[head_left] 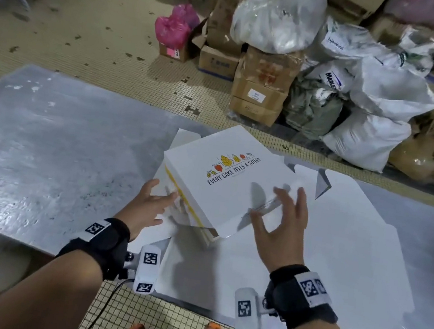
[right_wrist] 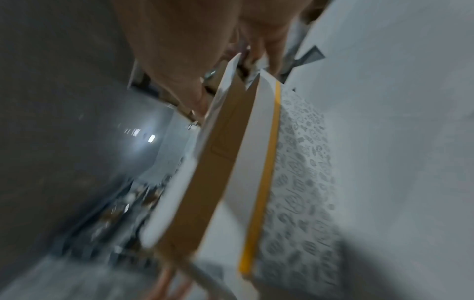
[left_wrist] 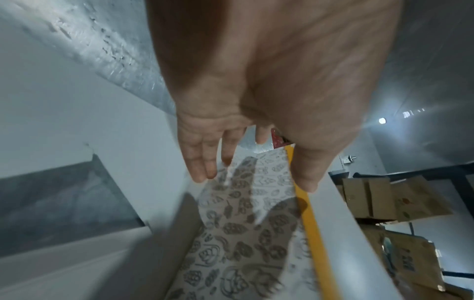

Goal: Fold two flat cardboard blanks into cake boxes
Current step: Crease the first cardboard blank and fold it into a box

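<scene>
Sitting on a flat white cardboard blank [head_left: 337,251] near the right end of the metal table [head_left: 46,140], toward its far edge, a folded white cake box [head_left: 231,194] showed its lid printed "EVERY CAKE TELLS A STORY". A yellow stripe [head_left: 183,198] ran along its left side, above a wall patterned with small grey drawings. At the box's near corner the lid stood slightly lifted from the body, leaving a gap.

The left hand [head_left: 148,205] lay spread at the box's left wall, fingers straight and apart; the left wrist view showed those fingers [left_wrist: 200,162] stretched out just off the patterned wall, holding nothing. The right hand [head_left: 282,223] hovered over the lid's near right edge with fingers fanned wide, gripping nothing; whether its fingertips touched the lid I could not tell.

The blank overhung the table's near edge. Beyond the far edge, brown cartons [head_left: 263,87], white sacks [head_left: 386,104] and a pink bag [head_left: 173,27] stood piled on the tiled floor [head_left: 89,34].
</scene>
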`<act>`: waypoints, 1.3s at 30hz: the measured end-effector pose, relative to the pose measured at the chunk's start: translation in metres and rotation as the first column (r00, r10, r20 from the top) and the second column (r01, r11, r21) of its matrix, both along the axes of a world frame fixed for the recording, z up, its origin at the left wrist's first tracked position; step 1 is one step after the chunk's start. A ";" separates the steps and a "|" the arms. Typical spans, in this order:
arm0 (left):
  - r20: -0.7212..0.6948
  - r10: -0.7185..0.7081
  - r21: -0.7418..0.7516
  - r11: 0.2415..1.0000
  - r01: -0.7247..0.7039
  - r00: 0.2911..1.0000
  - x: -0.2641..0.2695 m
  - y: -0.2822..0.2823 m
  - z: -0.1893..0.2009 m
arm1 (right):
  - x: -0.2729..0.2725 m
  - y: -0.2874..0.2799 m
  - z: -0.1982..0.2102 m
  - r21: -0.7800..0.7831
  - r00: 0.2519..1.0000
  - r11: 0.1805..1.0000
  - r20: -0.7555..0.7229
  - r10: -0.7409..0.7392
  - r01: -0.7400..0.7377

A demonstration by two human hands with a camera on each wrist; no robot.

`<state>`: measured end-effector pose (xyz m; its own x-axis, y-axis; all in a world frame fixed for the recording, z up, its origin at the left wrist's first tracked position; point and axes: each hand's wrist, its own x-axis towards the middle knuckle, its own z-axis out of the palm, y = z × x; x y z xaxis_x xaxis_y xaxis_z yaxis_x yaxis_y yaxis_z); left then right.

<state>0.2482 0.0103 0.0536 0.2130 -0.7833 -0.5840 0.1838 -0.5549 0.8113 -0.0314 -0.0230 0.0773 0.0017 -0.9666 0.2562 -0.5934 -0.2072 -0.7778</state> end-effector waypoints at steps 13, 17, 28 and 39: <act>-0.167 0.188 -0.043 0.979 -0.198 0.968 -0.013 -0.003 -0.009 | 0.045 0.011 0.004 0.070 0.743 0.921 -0.569 0.353 -0.384; -0.174 0.246 -0.018 0.967 -0.252 0.954 -0.010 0.003 -0.010 | 0.047 0.010 0.004 -0.048 0.802 0.949 -0.549 0.235 -0.311; 0.365 -0.082 -0.034 0.994 0.102 0.927 -0.012 0.017 -0.023 | 0.048 0.012 0.004 -0.209 0.944 0.935 -0.228 0.240 -0.288; 0.456 -0.054 -0.120 0.985 0.121 0.888 -0.011 0.024 -0.022 | -0.025 -0.047 0.007 0.206 0.918 0.978 0.383 -0.101 0.022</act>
<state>0.2375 0.0347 0.0320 0.3530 -0.8779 -0.3236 -0.2636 -0.4252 0.8659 -0.0564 -0.0700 0.0844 -0.1206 -0.9922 0.0323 -0.2417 -0.0022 -0.9703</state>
